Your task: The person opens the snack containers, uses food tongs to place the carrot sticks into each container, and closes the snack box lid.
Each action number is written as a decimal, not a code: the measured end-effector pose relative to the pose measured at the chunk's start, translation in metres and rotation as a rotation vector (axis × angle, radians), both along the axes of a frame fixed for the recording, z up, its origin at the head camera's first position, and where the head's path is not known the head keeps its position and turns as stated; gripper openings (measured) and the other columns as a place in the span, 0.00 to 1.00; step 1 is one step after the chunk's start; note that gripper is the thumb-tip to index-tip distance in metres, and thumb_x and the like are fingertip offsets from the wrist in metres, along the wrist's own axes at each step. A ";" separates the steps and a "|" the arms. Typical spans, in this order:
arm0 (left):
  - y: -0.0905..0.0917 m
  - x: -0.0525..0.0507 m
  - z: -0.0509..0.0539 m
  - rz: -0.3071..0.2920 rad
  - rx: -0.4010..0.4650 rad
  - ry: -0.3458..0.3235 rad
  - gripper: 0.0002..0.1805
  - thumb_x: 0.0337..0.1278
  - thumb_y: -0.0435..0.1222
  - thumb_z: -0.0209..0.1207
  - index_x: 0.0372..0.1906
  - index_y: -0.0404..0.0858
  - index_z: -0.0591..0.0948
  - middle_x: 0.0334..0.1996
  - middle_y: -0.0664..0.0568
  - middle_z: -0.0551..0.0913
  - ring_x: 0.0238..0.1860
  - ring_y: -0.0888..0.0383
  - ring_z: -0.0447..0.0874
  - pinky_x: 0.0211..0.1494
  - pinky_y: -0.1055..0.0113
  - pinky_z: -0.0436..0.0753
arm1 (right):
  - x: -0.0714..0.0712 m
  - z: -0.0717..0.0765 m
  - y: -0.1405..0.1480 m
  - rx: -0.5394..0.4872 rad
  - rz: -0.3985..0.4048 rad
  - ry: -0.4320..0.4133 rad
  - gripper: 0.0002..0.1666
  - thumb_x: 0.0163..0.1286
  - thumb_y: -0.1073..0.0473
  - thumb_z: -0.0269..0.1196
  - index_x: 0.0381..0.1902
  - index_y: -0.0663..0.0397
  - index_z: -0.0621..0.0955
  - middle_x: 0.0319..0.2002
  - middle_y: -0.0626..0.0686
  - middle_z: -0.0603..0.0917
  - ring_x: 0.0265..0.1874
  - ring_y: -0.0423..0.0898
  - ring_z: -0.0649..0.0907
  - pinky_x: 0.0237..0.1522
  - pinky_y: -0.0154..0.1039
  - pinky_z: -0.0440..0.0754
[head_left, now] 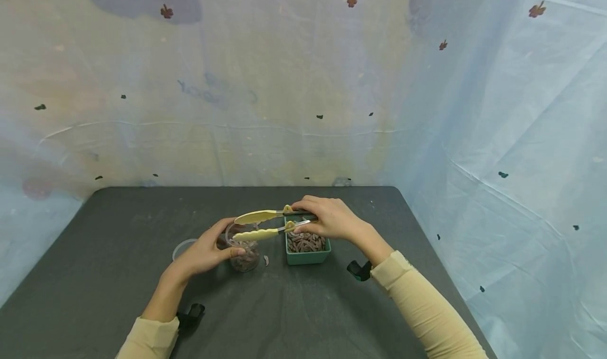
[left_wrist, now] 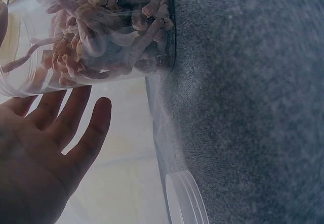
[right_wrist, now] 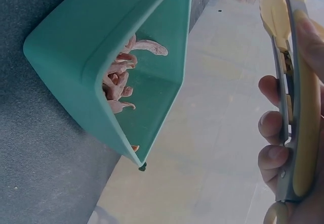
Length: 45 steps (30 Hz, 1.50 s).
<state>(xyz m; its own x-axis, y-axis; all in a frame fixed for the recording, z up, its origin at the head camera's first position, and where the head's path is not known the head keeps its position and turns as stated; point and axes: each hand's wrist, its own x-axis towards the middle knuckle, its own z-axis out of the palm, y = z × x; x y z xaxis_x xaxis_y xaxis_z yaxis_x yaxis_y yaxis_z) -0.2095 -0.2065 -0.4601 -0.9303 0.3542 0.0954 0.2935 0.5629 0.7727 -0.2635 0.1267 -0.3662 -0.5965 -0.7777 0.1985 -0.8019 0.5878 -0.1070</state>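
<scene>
My left hand [head_left: 204,254] holds a clear plastic jar [head_left: 245,262] near its mouth, thumb on the near side and fingers on the far side. Brownish, twisted dried pieces [left_wrist: 106,32] lie inside, and one thin piece reaches up into the mouth. My right hand [head_left: 335,219] grips tongs [head_left: 258,235] with pale yellow tips, which are spread apart over the jar's mouth. Below the right hand is a green rectangular container [head_left: 308,259] with more of the same pieces [right_wrist: 119,77]. Whether the tongs' tips hold anything cannot be seen.
A single loose piece [head_left: 266,260] lies on the dark table between jar and container. Left of the jar, partly behind my left hand, rests a clear round lid [head_left: 182,247]. A pale patterned sheet [head_left: 265,153] hangs behind the table and along its right side.
</scene>
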 end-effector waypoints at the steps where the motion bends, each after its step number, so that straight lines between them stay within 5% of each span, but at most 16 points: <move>1: 0.000 0.000 0.000 -0.005 0.002 0.002 0.44 0.60 0.51 0.66 0.75 0.41 0.59 0.67 0.43 0.72 0.59 0.45 0.76 0.52 0.53 0.80 | 0.001 0.000 0.001 -0.004 -0.003 -0.001 0.32 0.66 0.35 0.64 0.64 0.41 0.78 0.51 0.43 0.83 0.27 0.33 0.76 0.27 0.30 0.71; 14: -0.003 -0.002 0.003 -0.034 0.010 0.015 0.42 0.59 0.51 0.67 0.74 0.44 0.63 0.68 0.42 0.71 0.61 0.44 0.76 0.52 0.50 0.80 | 0.007 -0.003 0.029 -0.175 -0.096 -0.052 0.32 0.65 0.42 0.68 0.64 0.45 0.77 0.53 0.46 0.83 0.39 0.42 0.84 0.37 0.39 0.80; 23: -0.002 -0.002 0.004 -0.026 -0.009 0.001 0.43 0.58 0.53 0.67 0.74 0.46 0.63 0.69 0.41 0.69 0.60 0.43 0.76 0.49 0.54 0.80 | 0.010 -0.011 0.057 -0.231 -0.173 -0.031 0.32 0.65 0.43 0.68 0.64 0.46 0.78 0.50 0.47 0.83 0.34 0.42 0.82 0.34 0.39 0.78; 34: -0.002 -0.001 0.005 -0.041 -0.005 -0.009 0.42 0.59 0.52 0.67 0.74 0.46 0.62 0.70 0.41 0.69 0.62 0.42 0.75 0.50 0.52 0.81 | 0.013 -0.017 0.085 -0.186 -0.247 -0.018 0.31 0.63 0.41 0.69 0.62 0.44 0.79 0.48 0.46 0.83 0.34 0.39 0.81 0.34 0.39 0.78; 45: -0.003 -0.001 0.005 -0.049 -0.016 0.001 0.42 0.59 0.53 0.66 0.74 0.46 0.62 0.70 0.42 0.68 0.61 0.44 0.76 0.50 0.53 0.80 | 0.006 -0.012 0.100 -0.018 -0.251 0.008 0.32 0.64 0.37 0.67 0.62 0.43 0.79 0.48 0.46 0.83 0.31 0.38 0.79 0.29 0.36 0.74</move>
